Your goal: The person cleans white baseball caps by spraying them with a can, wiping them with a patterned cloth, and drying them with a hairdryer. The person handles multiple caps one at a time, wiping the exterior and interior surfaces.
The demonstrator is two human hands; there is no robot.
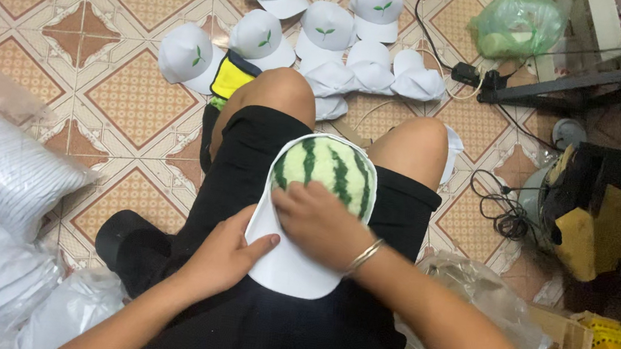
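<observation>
While the left hand (229,254) grips the white cap's (293,269) brim, the right hand (321,222) lies flat on its watermelon-striped patch (326,168).

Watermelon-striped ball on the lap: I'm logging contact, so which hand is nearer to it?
Right. The right hand lies on the watermelon-striped ball; the left hand sits lower, on the white cap brim.

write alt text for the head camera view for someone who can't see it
Seated on a tiled floor, a person presses the right hand onto a watermelon-patterned cap on their lap while the left hand holds its white brim. More white caps lie ahead.
</observation>
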